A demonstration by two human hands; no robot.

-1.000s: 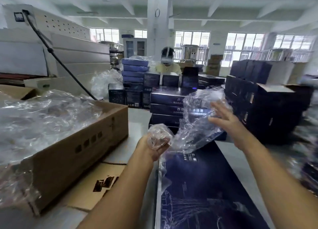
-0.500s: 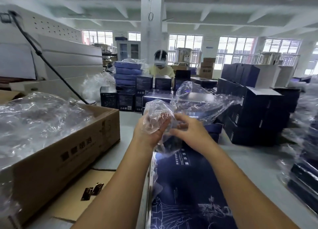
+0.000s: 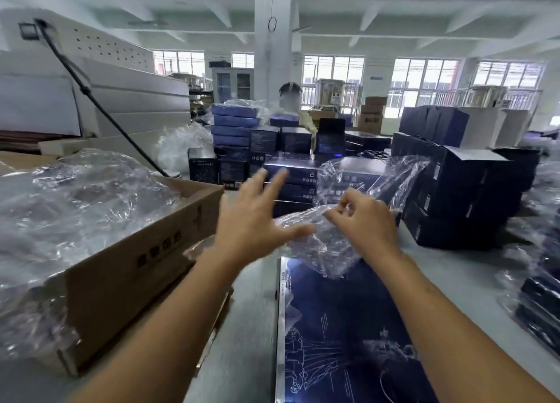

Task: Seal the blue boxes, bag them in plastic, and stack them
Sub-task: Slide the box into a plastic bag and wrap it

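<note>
1. The plastic bag point(image 3: 330, 251) is clear, thin and heavily crumpled. It glints with white creases, and the dark print below shows through it.
2. The bag hangs in the air between the two hands, above the far end of a blue box point(image 3: 348, 327). One loose sheet of it fans up and to the right.
3. The right grip point(image 3: 366, 220) is clenched on the bag, with curled fingertips pinching its film.
4. The left grip point(image 3: 251, 223) is released, its fingers spread wide. Only the thumb tip lies against the bag's left edge.
5. The blue box lies flat on the tabletop point(image 3: 248, 342). It is deep navy with white line drawings and a pale edge along its left side.
6. Behind the bag stands a stack of blue boxes point(image 3: 291, 175), and to the right a block of dark boxes point(image 3: 460, 196).
7. A cardboard carton point(image 3: 127, 269) on the left is heaped with loose plastic point(image 3: 75, 208).
8. The blue box is cut off by the lower edge, so its near end is unseen.
9. The bag's mouth cannot be made out among the folds.
10. The left fingertips are blurred.
11. The wrapped packs point(image 3: 539, 305) at the right edge are smeared and indistinct.
</note>
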